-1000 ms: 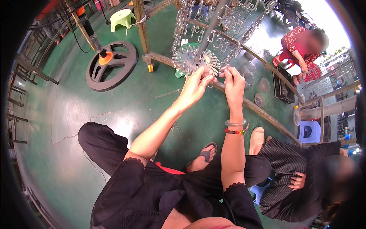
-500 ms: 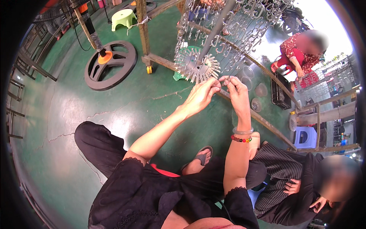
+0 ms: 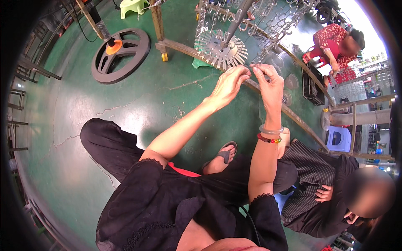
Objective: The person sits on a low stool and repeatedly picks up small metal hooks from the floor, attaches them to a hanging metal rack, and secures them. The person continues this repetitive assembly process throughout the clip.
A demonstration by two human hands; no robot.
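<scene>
My left hand (image 3: 231, 85) is closed in a pinch, fingertips pointing up and to the right. Close beside it, my right hand (image 3: 271, 83) also pinches, thumb against fingers. What lies between the fingertips is too small to make out. Just beyond the hands hang rows of metal hooks and chain links (image 3: 272, 31) around a grey pole (image 3: 238, 23). At the pole's foot sits a round metal disc with slotted, fan-like edges (image 3: 223, 47). A grey bangle (image 3: 271, 129) and a beaded bracelet (image 3: 269, 138) circle my right wrist.
A wooden frame bar (image 3: 299, 119) runs diagonally beyond my hands, near clear round tubs (image 3: 292, 81). A black crate (image 3: 313, 85) and a blue-white stool (image 3: 338, 139) stand right. One person (image 3: 338, 46) works far right; another (image 3: 314, 188) sits beside me. A dark wheel-shaped base (image 3: 140, 54) stands left.
Both hands have moved slightly up in the picture, and their fingertips have shifted. The thin piece visible between them earlier can no longer be made out. The whole view has shifted a little.
</scene>
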